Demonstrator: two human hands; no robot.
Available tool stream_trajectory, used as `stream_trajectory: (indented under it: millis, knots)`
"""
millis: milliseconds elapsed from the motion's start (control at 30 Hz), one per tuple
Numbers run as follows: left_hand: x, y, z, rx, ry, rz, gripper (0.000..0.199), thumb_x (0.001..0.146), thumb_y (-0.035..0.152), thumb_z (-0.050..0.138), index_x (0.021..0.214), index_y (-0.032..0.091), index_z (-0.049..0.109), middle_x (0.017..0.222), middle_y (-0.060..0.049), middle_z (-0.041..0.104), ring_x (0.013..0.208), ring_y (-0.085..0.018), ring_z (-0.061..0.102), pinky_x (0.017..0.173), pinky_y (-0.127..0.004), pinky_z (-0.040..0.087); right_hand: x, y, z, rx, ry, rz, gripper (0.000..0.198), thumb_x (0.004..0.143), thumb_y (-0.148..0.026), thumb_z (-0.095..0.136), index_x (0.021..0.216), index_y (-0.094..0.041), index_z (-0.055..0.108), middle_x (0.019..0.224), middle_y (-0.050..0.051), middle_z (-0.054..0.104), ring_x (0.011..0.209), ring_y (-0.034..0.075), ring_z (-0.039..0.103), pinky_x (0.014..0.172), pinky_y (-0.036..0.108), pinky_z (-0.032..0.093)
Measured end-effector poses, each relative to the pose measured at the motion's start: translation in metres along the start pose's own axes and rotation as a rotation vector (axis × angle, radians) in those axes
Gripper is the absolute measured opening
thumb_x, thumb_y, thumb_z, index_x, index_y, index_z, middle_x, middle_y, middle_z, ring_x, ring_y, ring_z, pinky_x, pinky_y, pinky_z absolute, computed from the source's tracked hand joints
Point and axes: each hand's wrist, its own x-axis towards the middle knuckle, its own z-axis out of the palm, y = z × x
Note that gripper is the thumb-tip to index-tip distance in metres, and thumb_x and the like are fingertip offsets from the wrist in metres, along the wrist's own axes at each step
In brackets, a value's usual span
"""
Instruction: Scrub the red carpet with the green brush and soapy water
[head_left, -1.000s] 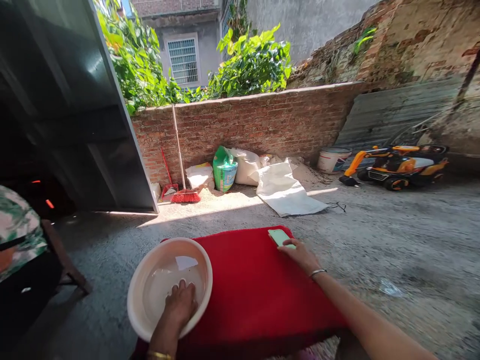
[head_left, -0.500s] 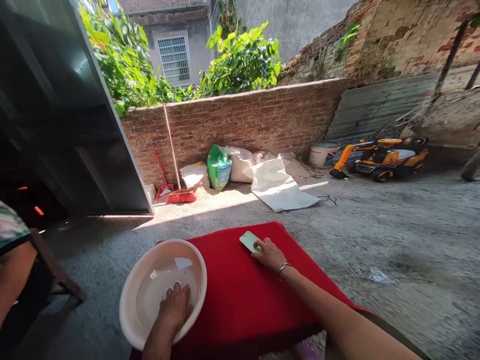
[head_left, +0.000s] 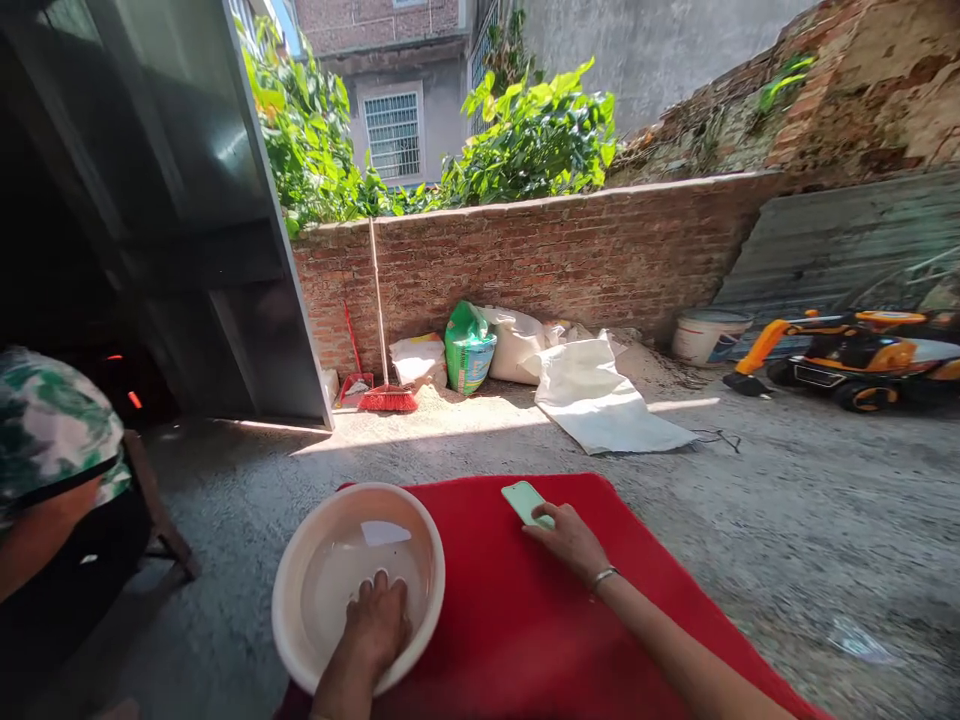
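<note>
A pale pink plastic basin (head_left: 291, 560) holding water stands at the left of a table under a red cloth (head_left: 495, 600). Inside it, my left hand (head_left: 377, 615) points downward, its fingers slightly apart and the tips at or under the water. White glints ring the fingertips; I see no object in that hand. On the cloth's far part lies a mint-green phone (head_left: 523, 500), face side not visible. My right hand (head_left: 568, 540), with a bracelet at the wrist, grips the phone's near end between thumb and fingers.
A seated person in a patterned shirt (head_left: 52, 430) is at the left, beside a dark metal door (head_left: 202, 200). By the brick wall (head_left: 540, 250) are a red broom (head_left: 388, 398), a green sack (head_left: 470, 350), a white sack (head_left: 615, 400), a bucket (head_left: 701, 340) and a toy excavator (head_left: 847, 360).
The view has swung left, so the scene sits further right in the picture. My left hand stays in the basin, and my right hand keeps its grip on the phone.
</note>
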Motion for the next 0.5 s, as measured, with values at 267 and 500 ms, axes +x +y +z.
stream_trajectory:
  millis: [267, 500]
  knots:
    - [0.006, -0.006, 0.009, -0.005, 0.006, 0.031, 0.055, 0.114, 0.018, 0.053, 0.166, 0.025, 0.068, 0.179, -0.017, 0.062, 0.166, -0.035, 0.06, 0.134, -0.051, 0.053, -0.008, -0.075, 0.049, -0.1, -0.33, -0.157, 0.02, 0.104, -0.026, 0.081, 0.123, -0.031, 0.085, 0.131, 0.004, 0.074, 0.127, 0.024, 0.077, 0.097, 0.026, 0.05]
    - [0.014, -0.008, 0.016, -0.025, 0.004, 0.048, 0.055, 0.115, 0.02, 0.051, 0.167, 0.027, 0.067, 0.182, -0.017, 0.059, 0.166, -0.036, 0.058, 0.134, -0.052, 0.051, 0.032, -0.003, -0.015, -0.264, -0.212, 0.116, 0.028, 0.107, -0.037, 0.071, 0.128, -0.029, 0.087, 0.122, 0.012, 0.079, 0.11, 0.03, 0.083, 0.089, 0.036, 0.059]
